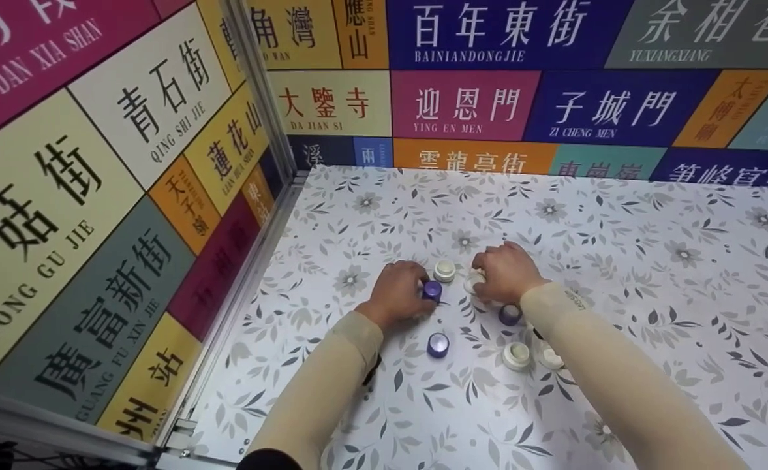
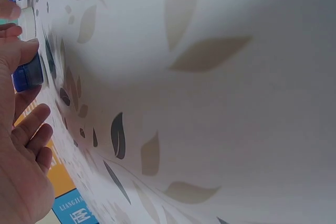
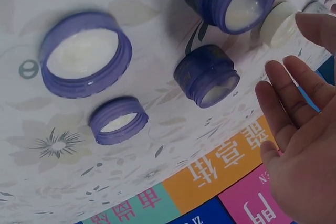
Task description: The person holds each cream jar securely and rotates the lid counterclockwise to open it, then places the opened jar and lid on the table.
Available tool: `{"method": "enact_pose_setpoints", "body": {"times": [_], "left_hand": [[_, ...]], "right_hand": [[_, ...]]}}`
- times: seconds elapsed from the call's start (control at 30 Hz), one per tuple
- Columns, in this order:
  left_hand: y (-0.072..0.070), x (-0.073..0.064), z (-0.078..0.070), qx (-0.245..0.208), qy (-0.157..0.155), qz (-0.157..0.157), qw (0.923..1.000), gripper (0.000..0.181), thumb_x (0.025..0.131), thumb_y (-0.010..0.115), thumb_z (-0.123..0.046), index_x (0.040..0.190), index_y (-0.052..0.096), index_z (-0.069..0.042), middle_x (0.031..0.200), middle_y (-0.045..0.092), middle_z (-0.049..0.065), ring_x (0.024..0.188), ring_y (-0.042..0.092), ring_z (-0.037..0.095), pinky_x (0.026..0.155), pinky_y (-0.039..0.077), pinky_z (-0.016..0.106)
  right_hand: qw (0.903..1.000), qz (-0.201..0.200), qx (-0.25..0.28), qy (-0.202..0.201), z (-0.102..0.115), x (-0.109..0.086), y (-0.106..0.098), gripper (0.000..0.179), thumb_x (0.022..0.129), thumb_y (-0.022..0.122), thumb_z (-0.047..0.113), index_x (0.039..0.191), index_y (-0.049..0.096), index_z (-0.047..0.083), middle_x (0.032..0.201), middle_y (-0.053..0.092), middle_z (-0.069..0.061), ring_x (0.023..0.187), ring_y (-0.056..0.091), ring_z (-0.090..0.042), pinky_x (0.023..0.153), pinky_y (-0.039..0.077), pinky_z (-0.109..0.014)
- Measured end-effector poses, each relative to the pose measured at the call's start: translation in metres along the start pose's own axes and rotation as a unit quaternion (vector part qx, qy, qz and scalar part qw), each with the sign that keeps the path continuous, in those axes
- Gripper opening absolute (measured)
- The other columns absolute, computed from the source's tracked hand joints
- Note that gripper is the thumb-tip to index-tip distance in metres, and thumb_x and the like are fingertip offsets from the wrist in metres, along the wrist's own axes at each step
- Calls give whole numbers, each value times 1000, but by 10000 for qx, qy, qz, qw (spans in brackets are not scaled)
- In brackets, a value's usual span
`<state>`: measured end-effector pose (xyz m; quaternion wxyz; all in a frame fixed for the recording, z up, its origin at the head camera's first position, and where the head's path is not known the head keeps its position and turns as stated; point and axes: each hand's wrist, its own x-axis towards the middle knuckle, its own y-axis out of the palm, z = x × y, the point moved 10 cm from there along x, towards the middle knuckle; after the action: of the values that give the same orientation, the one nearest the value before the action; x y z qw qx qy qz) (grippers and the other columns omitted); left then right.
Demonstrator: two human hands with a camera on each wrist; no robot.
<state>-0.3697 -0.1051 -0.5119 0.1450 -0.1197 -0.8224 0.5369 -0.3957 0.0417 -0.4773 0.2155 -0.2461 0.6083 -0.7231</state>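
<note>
In the head view my left hand pinches a small purple jar between thumb and finger. The left wrist view shows this jar with the thumb on one side and the other fingers loosely bent. Just beyond it stands a white jar. My right hand holds a small white lid in its fingers, partly hidden by them. In the right wrist view the thumb overlaps a white lid, while the other fingers extend beside it.
Toward me lie a purple piece, a dark purple jar, an open white jar and a white piece by the right forearm. Purple threaded lids show close up in the right wrist view. Sign-covered panels border the floral tabletop.
</note>
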Motion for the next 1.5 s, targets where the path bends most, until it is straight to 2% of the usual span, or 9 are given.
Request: {"method": "enact_pose_setpoints", "body": {"times": [0.3,0.47,0.67,0.87,1.0,1.23,1.37,1.5], "left_hand": [[-1,0,5,21,-104,-53,9999,32,73,81,-36,95,70,-15,105,64,-2,102,56,18,99,37,34],[-5,-1,-1,117,30,-231,9997,32,73,82,-37,93,71,-15,98,65,-3,94,58,18,92,40,35],[-7,-1,-9,270,137,-323,9990,32,72,81,-36,94,71,-14,96,65,-3,91,58,20,91,41,36],[-9,0,-13,393,231,-429,9980,32,69,80,-36,92,71,-14,94,64,-4,90,58,20,89,41,36],[-11,1,-15,490,284,-522,9970,33,68,79,-37,91,71,-15,95,64,-4,91,57,20,88,41,36],[-12,1,-20,924,382,-638,9929,35,66,78,-39,91,71,-15,95,63,-3,92,57,21,87,41,37],[-14,1,-24,1134,493,-745,9895,34,67,77,-38,90,70,-15,95,62,-3,94,56,21,87,40,37],[-17,-1,-28,1279,530,-867,9866,34,69,76,-41,90,68,-15,94,62,-2,97,56,22,91,40,37]], "right_hand": [[9997,-32,173,-143,17,6,-1,27,76,69,22,97,75,6,88,70,-6,89,66,-30,109,27,-56],[9984,-104,425,-358,41,11,0,22,83,69,24,96,75,7,86,72,-3,85,67,-26,108,29,-57],[9971,-271,552,-444,59,12,0,14,86,72,27,88,74,13,77,70,4,76,67,-22,106,32,-56],[9962,-590,552,-319,63,12,-7,24,85,75,39,74,70,18,62,60,12,60,59,-20,90,43,-46],[9961,-691,499,-225,62,11,-9,28,83,76,42,69,67,20,59,57,13,58,56,-20,78,45,-45],[9956,-866,330,-122,63,9,-11,35,81,77,48,67,64,19,57,55,10,54,53,-19,62,44,-44],[9960,-859,228,26,62,9,-11,39,79,76,50,64,59,18,55,52,8,52,50,-21,57,43,-45],[9965,-673,404,298,58,9,-9,37,79,74,45,60,56,19,54,50,7,52,49,-22,53,41,-43]]}}
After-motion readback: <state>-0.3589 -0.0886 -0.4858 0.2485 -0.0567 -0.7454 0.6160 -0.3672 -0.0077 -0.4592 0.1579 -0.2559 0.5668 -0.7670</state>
